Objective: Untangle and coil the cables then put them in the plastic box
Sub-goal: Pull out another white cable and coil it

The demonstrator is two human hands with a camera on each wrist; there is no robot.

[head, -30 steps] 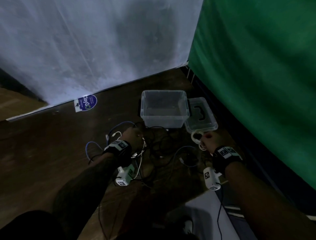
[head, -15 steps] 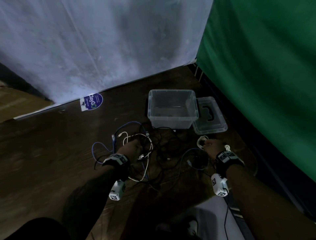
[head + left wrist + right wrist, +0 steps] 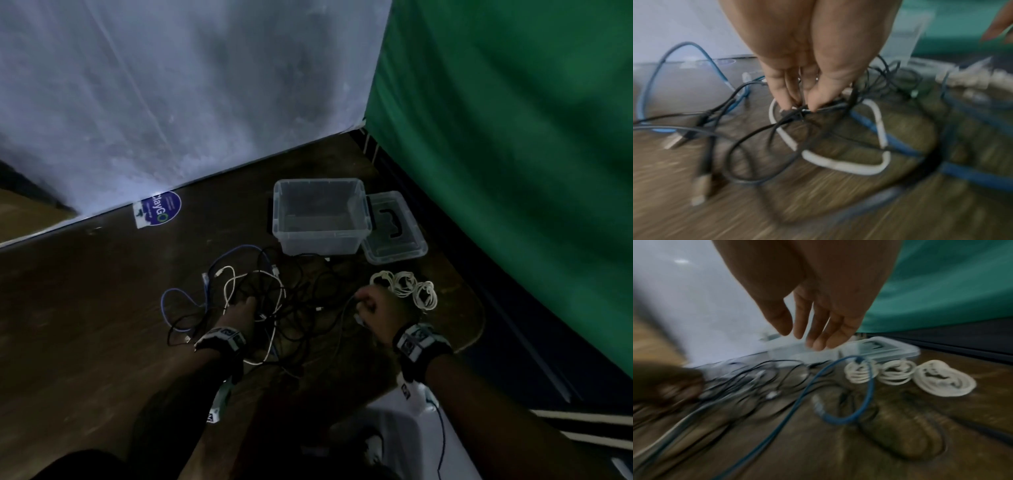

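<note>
A tangle of black, white and blue cables (image 3: 270, 301) lies on the brown floor in front of the clear plastic box (image 3: 356, 192), which looks empty. My left hand (image 3: 251, 301) reaches into the tangle, and its fingertips (image 3: 813, 104) pinch thin black cables (image 3: 760, 131) beside a white cable loop (image 3: 838, 165). My right hand (image 3: 803, 337) hovers over the right side of the tangle, fingers relaxed and holding nothing. Three coiled white cables (image 3: 896, 374) lie on the floor to its right, in front of the lid. A blue cable (image 3: 865, 395) arches below the right hand.
The box's clear lid (image 3: 411, 246) lies on the floor to the right of the box. A green curtain (image 3: 513, 137) hangs close on the right and a pale wall (image 3: 171, 102) stands behind. A round blue sticker (image 3: 161, 210) lies at the wall's foot.
My right hand has let go of the white coil, which now lies beside the other coils, and has moved left toward the tangle. My left hand has dropped into the tangle.
</note>
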